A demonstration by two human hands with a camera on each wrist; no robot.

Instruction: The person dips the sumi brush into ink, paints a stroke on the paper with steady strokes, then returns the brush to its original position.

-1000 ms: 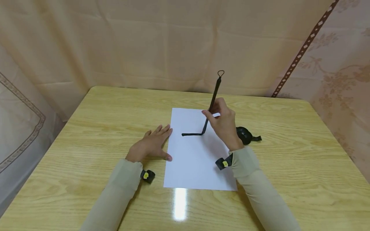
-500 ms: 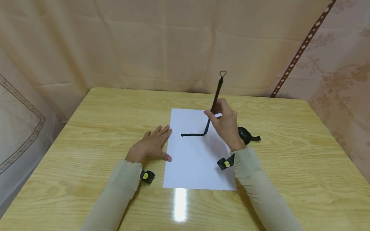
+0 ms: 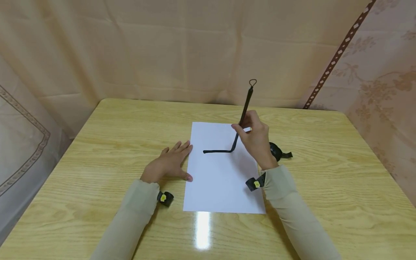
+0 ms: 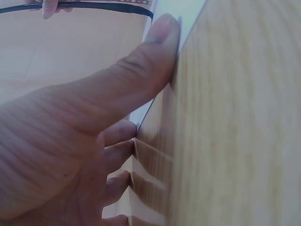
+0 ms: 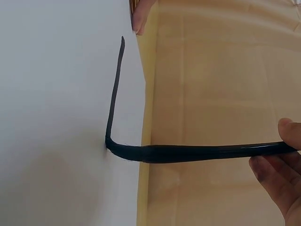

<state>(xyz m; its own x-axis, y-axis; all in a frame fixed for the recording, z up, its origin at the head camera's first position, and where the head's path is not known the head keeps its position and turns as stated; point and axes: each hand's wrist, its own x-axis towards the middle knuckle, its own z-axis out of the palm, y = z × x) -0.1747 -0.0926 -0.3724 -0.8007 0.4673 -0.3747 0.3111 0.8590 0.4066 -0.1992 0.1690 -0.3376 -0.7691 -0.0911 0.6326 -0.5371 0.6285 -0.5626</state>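
My right hand (image 3: 256, 139) pinches the dark handle of a calligraphy brush (image 3: 246, 108) between thumb and fingers. The brush leans to the right, with a hanging loop at its top. In the right wrist view its black bristles (image 5: 124, 149) bend against the white paper (image 3: 224, 191). From the bristle tip a straight black stroke (image 3: 216, 151) runs left across the sheet. My left hand (image 3: 170, 162) lies spread at the paper's left edge, thumb and fingertips on the margin. In the left wrist view the thumb (image 4: 162, 35) touches the sheet's edge.
A round black object (image 3: 275, 151) with a short flat tail sits right of the paper, partly behind my right wrist. The wooden table (image 3: 341, 187) reaches back to a beige curtain (image 3: 162, 54). A black wrist camera (image 3: 165, 198) hangs under my left wrist.
My right hand and the brush have slid slightly to the right, and the black stroke has grown longer that way. My left hand keeps its place at the paper's edge.
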